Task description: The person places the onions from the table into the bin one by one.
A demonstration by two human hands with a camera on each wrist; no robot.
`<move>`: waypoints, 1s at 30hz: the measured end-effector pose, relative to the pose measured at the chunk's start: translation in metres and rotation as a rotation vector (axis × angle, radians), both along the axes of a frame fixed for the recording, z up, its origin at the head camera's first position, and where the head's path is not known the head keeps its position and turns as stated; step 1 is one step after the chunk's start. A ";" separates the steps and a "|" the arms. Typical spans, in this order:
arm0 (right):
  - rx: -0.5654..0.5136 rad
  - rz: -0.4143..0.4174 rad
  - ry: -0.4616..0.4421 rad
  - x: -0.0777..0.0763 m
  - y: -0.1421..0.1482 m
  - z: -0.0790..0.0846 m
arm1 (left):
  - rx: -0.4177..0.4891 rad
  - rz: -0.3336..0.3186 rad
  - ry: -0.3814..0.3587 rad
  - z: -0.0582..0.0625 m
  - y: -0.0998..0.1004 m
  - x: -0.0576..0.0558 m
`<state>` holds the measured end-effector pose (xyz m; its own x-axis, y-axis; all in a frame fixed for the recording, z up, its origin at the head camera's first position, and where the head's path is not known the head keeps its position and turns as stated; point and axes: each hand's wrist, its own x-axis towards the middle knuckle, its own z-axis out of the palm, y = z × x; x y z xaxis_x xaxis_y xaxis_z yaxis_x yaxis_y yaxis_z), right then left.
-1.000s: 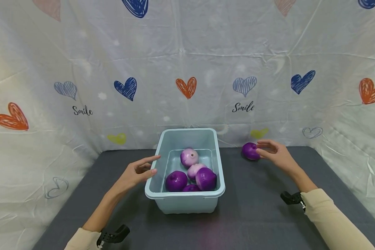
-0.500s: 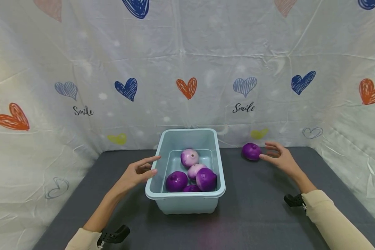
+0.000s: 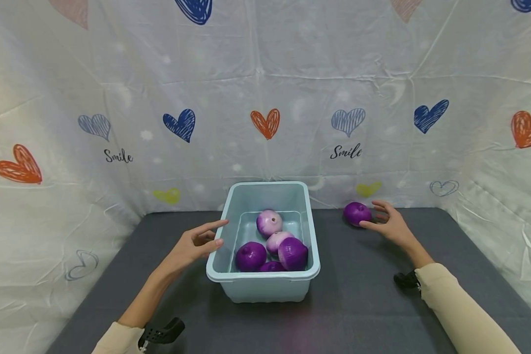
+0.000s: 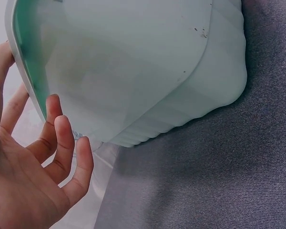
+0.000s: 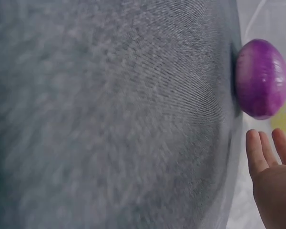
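A pale blue plastic bin (image 3: 267,287) stands mid-table with several red onions inside, among them a dark purple onion (image 3: 250,256) and a paler onion (image 3: 269,222). My left hand (image 3: 194,246) rests at the bin's left rim, thumb and index finger reaching over it. In the left wrist view, its other fingers (image 4: 64,148) hang loosely bent outside the wall. To the right, a single purple onion (image 3: 357,214) lies on the table near the backdrop. My right hand (image 3: 391,226) is spread beside it, thumb close to its lower right side; the right wrist view shows fingers (image 5: 257,150) apart from the onion.
A dark grey cloth (image 3: 358,295) covers the table. Behind and at both sides hangs a white backdrop (image 3: 265,59) printed with hearts and "Smile". The lone onion sits right by the cloth's far edge.
My right hand has drawn back from overlapping the lone onion, then shifted slightly left and lower beside it. The left hand, bin and onions have stayed put.
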<state>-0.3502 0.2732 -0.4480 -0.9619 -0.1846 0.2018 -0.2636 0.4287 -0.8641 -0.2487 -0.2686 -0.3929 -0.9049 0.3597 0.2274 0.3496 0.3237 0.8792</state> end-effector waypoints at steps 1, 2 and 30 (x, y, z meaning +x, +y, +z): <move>0.000 0.004 0.001 -0.002 -0.001 -0.001 | -0.001 -0.001 0.001 0.000 0.000 0.000; 0.000 0.009 0.002 -0.004 -0.002 -0.002 | -0.001 0.000 0.002 0.000 0.000 0.000; 0.143 -0.019 0.005 -0.029 -0.021 -0.001 | -0.016 -0.002 0.004 0.001 0.000 0.001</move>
<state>-0.3794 0.2527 -0.4494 -0.9645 -0.1935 0.1800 -0.2587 0.5522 -0.7926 -0.2481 -0.2687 -0.3921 -0.9034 0.3652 0.2247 0.3534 0.3373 0.8725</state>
